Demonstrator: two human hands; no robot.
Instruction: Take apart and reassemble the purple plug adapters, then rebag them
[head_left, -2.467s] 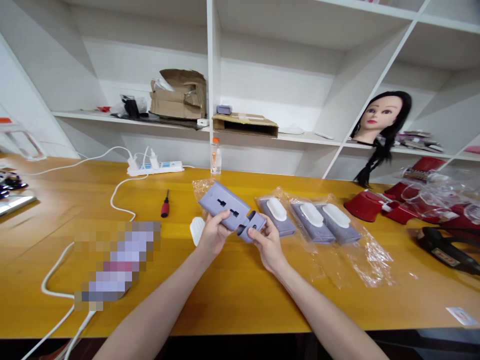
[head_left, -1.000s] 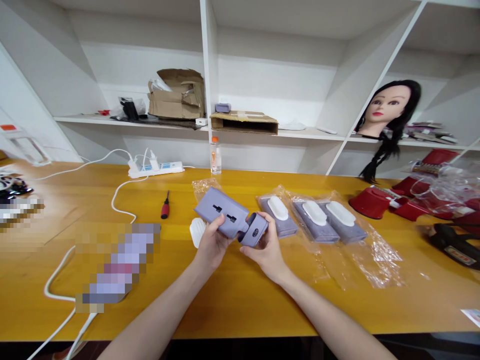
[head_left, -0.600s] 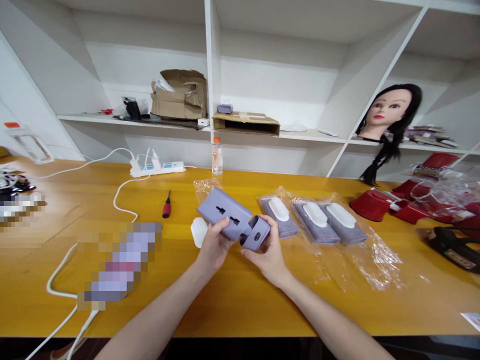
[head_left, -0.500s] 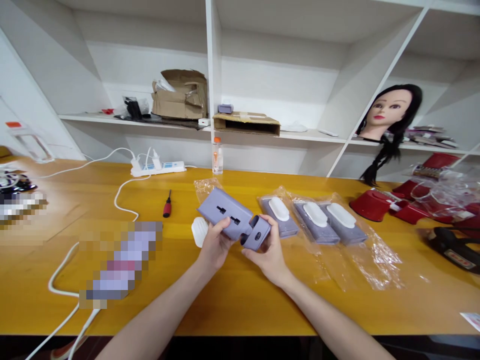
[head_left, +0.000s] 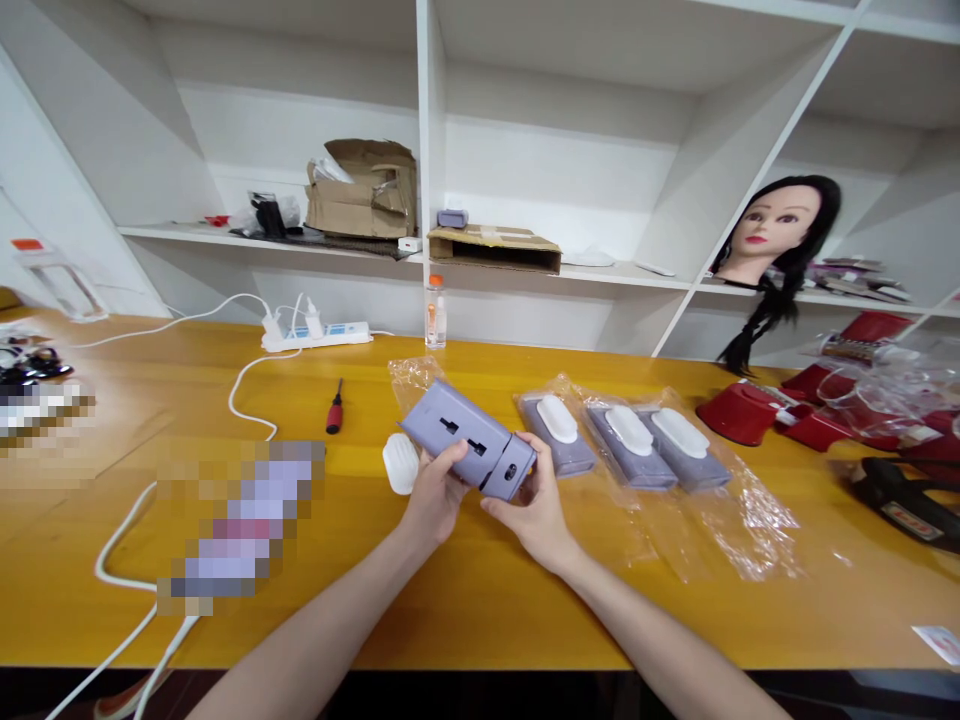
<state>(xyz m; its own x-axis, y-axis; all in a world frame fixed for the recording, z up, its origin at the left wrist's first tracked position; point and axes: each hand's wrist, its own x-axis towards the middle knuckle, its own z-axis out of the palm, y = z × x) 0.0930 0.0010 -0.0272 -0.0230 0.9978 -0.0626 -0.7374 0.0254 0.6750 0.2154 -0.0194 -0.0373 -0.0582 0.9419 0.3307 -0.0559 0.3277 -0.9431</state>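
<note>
Both hands hold a purple travel adapter (head_left: 459, 441) above the yellow table (head_left: 480, 600). My left hand (head_left: 436, 492) grips its long body, which shows socket holes on top. My right hand (head_left: 534, 505) is closed on the adapter's end block (head_left: 512, 472), which now sits flush against the body. A white oval cap (head_left: 400, 462) lies on the table just left of my left hand. Three more purple adapters in clear bags (head_left: 628, 443) lie in a row to the right.
A red-handled screwdriver (head_left: 334, 406), a white power strip (head_left: 315, 336) with cables and a small bottle (head_left: 434, 311) lie behind. Red parts (head_left: 739, 412) and a black tool (head_left: 904, 497) sit at right. A mannequin head (head_left: 772, 230) stands on the shelf.
The end block, angled away from the body before, has been pushed in line with it and closed against it. Both hands stayed in place.
</note>
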